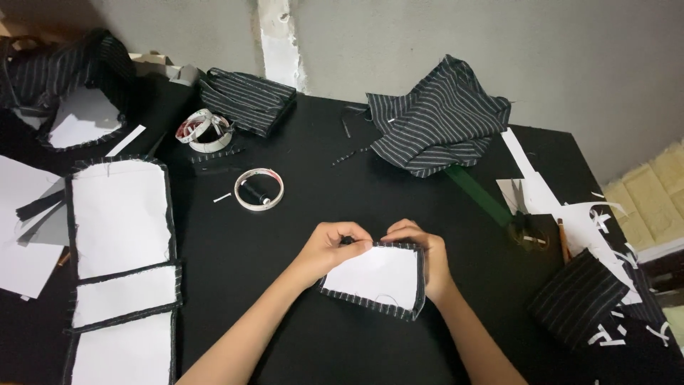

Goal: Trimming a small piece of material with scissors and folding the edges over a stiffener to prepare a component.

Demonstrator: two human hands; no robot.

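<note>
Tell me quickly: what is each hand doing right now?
Left hand: shut, pinching the top edge of the fabric piece.
Right hand: shut, gripping the same fabric piece at its right corner.

1. A black table (342, 342) bears everything here; every place below is given from it.
2. On its far middle lies a crumpled heap of black striped cloth (436, 122).
3. On its far left part sits a folded striped bundle (248, 98), with a tangle of tape rolls (205, 130) just beside it.
4. Nearer the middle lies a single tape ring (259, 189) with a dark spool inside it.
5. Along its left edge lie three white panels (122, 271) edged in striped cloth, one below another.
6. A green ruler (479, 194) lies slanted on its right part.
7. White paper scraps (570, 214) litter its right edge, beside another striped piece (578, 296).
</note>
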